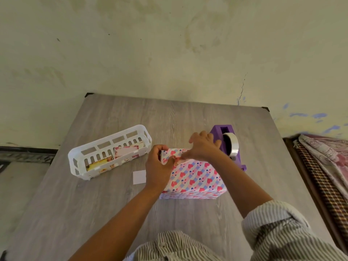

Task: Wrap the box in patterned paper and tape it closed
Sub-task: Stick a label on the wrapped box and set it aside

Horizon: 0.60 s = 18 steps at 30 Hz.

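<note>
Grey bench at frame centre, wrapped box gripped by curled left hand, paper fold pinched by right hand

no readable text anywhere — the cards in the basket show only blurred print.
</note>
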Each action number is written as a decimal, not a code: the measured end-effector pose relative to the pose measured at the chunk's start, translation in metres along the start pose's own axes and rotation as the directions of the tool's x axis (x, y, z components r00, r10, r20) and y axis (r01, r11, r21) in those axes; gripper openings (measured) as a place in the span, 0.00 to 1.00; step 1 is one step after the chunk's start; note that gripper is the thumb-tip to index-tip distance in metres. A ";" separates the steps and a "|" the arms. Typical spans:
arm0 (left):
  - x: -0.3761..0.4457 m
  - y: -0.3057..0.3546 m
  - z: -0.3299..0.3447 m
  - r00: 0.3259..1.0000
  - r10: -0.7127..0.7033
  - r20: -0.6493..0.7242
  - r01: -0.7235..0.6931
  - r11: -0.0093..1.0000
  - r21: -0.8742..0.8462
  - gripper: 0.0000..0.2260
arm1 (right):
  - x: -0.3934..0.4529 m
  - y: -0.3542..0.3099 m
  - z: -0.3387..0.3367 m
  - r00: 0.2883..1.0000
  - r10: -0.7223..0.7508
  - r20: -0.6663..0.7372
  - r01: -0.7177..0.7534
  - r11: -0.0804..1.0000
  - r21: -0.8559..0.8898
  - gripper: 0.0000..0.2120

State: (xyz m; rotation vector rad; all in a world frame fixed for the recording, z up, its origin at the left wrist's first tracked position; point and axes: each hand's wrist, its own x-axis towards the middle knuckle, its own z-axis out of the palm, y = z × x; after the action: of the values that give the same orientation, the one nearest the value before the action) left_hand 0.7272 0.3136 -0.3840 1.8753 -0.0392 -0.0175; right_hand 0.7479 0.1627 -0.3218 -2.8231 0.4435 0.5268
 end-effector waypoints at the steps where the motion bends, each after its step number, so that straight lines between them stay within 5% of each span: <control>1: 0.000 0.000 0.000 1.000 -0.007 0.007 0.007 1.000 -0.001 0.12 | 0.001 0.012 -0.003 0.999 0.045 0.009 -0.045 0.999 0.008 0.38; 4: 0.000 0.000 0.000 1.000 -0.018 0.017 0.018 1.000 -0.012 0.11 | 0.005 0.041 -0.012 0.988 0.148 0.035 -0.148 0.989 0.000 0.38; 10: -0.001 0.003 -0.001 1.000 -0.006 -0.010 0.007 1.000 0.006 0.12 | 0.002 0.003 0.001 0.999 -0.029 0.026 0.030 0.999 -0.023 0.38; 14: -0.002 0.004 -0.001 0.999 -0.033 0.041 0.032 0.999 0.009 0.10 | 0.005 0.040 -0.006 0.989 0.147 0.035 -0.148 0.988 0.045 0.38; 16: -0.001 0.008 -0.002 0.996 0.087 0.028 -0.091 0.981 0.173 0.10 | 0.005 0.053 -0.008 0.977 0.207 0.043 -0.210 0.975 0.071 0.36; 18: 0.004 0.019 -0.004 0.936 0.311 0.165 -0.351 0.797 0.492 0.13 | 0.005 0.055 -0.005 0.976 0.215 0.039 -0.218 0.971 0.101 0.37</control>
State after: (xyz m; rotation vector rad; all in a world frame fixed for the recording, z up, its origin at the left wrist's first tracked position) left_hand 0.7312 0.3119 -0.3644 2.3826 -0.4700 0.1824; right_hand 0.7362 0.1092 -0.3284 -2.6793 0.7570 0.5665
